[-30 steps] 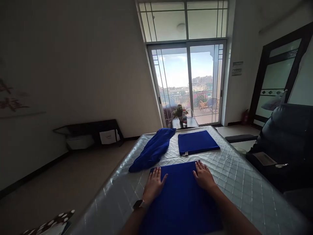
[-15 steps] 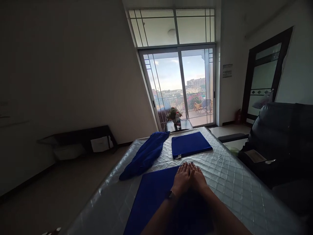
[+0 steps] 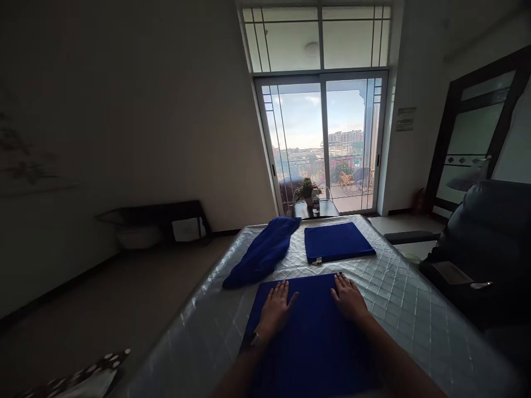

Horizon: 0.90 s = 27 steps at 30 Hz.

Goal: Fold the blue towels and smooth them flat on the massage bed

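A blue cloth (image 3: 309, 331) lies spread flat on the bed in front of me. My left hand (image 3: 276, 307) rests flat on its left part, thumb apart from the fingers. On its far right part lies my right hand (image 3: 349, 298), also flat and holding nothing. Beyond my hands is a neatly folded blue cloth (image 3: 338, 242) with a small white tag at its near edge. To its left sits a crumpled blue cloth (image 3: 263, 251), bunched in a long shape. My forearms cover some of the near cloth.
All the cloths lie on a silvery quilted mattress (image 3: 398, 298). A small table (image 3: 327, 209) with a potted plant (image 3: 307, 189) and a bottle (image 3: 316, 202) stands past its far end. A dark armchair (image 3: 485, 237) is at the right, a low dark shelf (image 3: 166, 213) at the left wall.
My hands, side by side near the cloth's far edge, have moved apart, the left toward the left side and the right toward the right. The view has turned slightly left.
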Tool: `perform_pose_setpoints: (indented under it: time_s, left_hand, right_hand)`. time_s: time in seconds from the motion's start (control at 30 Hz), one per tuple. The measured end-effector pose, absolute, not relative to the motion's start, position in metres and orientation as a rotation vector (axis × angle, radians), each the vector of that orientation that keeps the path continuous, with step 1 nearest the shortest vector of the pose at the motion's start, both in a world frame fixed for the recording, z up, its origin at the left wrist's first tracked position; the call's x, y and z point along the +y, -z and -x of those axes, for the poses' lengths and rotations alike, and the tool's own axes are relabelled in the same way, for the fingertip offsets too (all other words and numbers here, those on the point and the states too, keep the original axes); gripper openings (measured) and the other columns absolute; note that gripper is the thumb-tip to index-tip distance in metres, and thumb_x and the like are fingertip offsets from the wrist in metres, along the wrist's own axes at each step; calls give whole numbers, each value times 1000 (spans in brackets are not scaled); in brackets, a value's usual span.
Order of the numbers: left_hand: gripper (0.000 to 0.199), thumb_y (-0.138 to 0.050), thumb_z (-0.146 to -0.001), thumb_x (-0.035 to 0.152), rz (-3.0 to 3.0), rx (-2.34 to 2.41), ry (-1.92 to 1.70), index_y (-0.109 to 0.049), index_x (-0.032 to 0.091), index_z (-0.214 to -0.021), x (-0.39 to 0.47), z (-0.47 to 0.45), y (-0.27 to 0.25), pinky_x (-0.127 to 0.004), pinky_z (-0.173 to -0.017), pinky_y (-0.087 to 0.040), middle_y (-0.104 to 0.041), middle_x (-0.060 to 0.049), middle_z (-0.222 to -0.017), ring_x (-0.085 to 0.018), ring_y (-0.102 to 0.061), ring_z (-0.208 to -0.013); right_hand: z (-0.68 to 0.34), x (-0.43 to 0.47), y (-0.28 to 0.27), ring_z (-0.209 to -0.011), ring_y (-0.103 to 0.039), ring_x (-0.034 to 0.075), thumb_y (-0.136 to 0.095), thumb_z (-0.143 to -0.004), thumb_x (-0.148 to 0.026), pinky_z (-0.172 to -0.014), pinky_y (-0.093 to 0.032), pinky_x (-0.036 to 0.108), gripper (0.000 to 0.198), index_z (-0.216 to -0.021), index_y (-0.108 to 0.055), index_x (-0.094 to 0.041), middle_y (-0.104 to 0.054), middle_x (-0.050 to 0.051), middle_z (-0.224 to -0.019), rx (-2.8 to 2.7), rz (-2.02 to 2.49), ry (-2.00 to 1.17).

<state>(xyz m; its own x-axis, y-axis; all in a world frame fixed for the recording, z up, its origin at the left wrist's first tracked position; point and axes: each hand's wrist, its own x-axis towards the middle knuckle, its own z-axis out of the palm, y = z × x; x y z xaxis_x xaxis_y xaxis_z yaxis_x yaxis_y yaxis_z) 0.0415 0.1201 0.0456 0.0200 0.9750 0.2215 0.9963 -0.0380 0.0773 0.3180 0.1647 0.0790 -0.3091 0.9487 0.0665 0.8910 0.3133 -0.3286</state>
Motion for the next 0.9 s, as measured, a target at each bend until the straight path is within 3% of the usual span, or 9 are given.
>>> perform_pose_setpoints:
  time_s: [0.17, 0.4, 0.67, 0.9]
  left_hand:
    - [80, -12, -99, 62, 2014, -2254, 356, -38, 9, -153, 91, 9, -45, -47, -124, -33, -38, -18, -162, -28, -34, -152]
    - [90, -12, -96, 70, 1980, -2282, 425, -37, 5, -153, 83, 7, -50, -49, -122, -34, -40, -21, -161, -32, -37, -150]
    - [81, -15, -98, 65, 2015, -2197, 416, -38, 11, -153, 82, 12, -46, -52, -120, -36, -44, -19, -159, -31, -39, -149]
    - [91, -4, -96, 67, 2025, -2361, 268, -25, 2, -156, 75, 1, -64, -47, -126, -26, -25, -19, -166, -30, -27, -155]
  right_hand:
    - [-315, 169, -73, -157, -18, 19, -25, -99, -47, -127, -13, 39, 69, -159, -28, -13, -28, 7, -167, -2326, 1690, -286]
    - [-311, 169, -69, -157, -18, 19, -23, -99, -45, -127, -14, 39, 68, -158, -29, -12, -29, 7, -167, -2343, 1698, -226]
    - [-305, 156, -84, -156, -19, 22, -26, -99, -40, -127, -10, 42, 66, -157, -31, -8, -30, 12, -166, -2382, 1699, -91]
    - [-305, 134, -77, -157, -14, 22, -21, -100, -47, -127, -13, 42, 71, -158, -25, -7, -23, 11, -168, -2368, 1758, -192]
